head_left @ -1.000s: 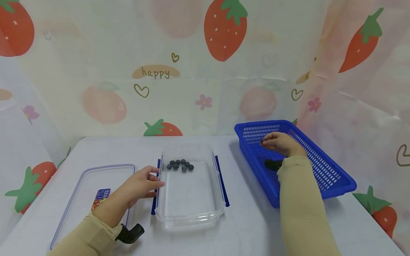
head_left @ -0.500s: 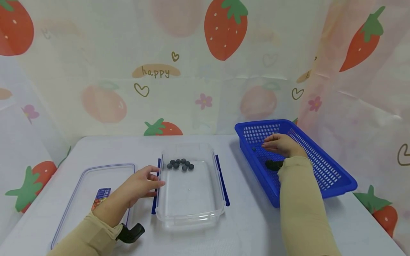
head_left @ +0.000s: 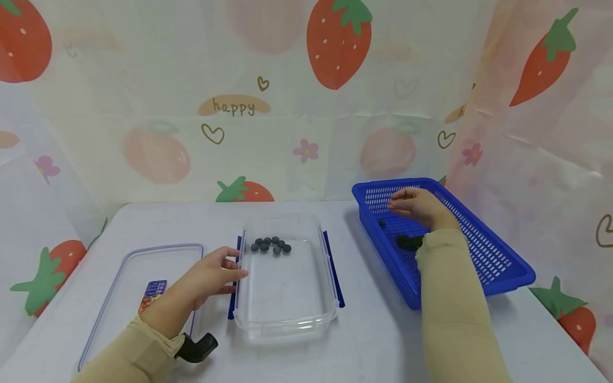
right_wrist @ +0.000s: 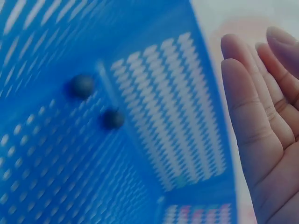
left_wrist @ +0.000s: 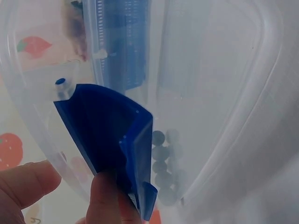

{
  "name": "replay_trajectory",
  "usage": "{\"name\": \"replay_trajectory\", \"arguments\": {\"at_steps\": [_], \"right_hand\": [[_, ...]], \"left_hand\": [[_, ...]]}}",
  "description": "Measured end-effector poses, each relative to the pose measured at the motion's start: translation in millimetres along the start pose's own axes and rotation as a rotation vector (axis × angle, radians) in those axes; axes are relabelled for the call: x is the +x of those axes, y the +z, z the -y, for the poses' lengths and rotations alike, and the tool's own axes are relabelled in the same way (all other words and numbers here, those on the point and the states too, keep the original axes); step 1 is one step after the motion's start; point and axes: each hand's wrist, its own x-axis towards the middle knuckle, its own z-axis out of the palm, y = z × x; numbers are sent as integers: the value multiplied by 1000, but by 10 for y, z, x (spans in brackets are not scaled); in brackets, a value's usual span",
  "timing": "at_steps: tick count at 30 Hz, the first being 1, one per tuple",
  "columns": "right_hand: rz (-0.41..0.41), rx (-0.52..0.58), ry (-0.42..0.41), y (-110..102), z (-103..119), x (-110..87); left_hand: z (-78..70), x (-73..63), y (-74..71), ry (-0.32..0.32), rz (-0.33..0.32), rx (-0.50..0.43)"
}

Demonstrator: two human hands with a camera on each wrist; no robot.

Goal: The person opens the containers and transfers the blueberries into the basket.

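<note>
My left hand (head_left: 217,274) is at the left side of a clear plastic container (head_left: 287,298), its thumb over the rim and its other fingers by the blue side latch (left_wrist: 107,126). Several dark round blueberries (head_left: 264,247) lie in the container's far left part. Over the blue basket (head_left: 498,266), my right hand (head_left: 416,206) hovers with relaxed fingers and holds nothing. Two blueberries, one (right_wrist: 82,86) nearer the top of the right wrist view and another (right_wrist: 112,120) below it, are inside the basket. In the head view a single blueberry (head_left: 382,223) shows there.
A clear lid (head_left: 124,276) with a coloured label lies left of the container, partly under the left forearm. Black wrist cameras (head_left: 196,348) are on both wrists. A strawberry-print sheet (head_left: 306,117) hangs behind the white table (head_left: 364,340).
A second ago my right hand pinched a blueberry; the fingers have let go, and a blueberry shows on the basket floor. The hand has risen slightly. My left hand has stayed put.
</note>
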Motion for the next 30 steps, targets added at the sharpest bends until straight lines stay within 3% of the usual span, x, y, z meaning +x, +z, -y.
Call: {"name": "replay_trajectory", "arguments": {"at_steps": [7,14,24,30], "right_hand": [[23,39,-51,283,378,153],[81,-11,-51,775,625,309],[224,-16,-54,1546,610,520],[278,-27,-9,1932,526,559]], "left_hand": [[-9,-11,-5,-2,0,7],[-12,-13,2,-9,-3,-1],[-1,-9,8,-15,-5,-6],[-13,-26,0,-10,-7,-1]]}}
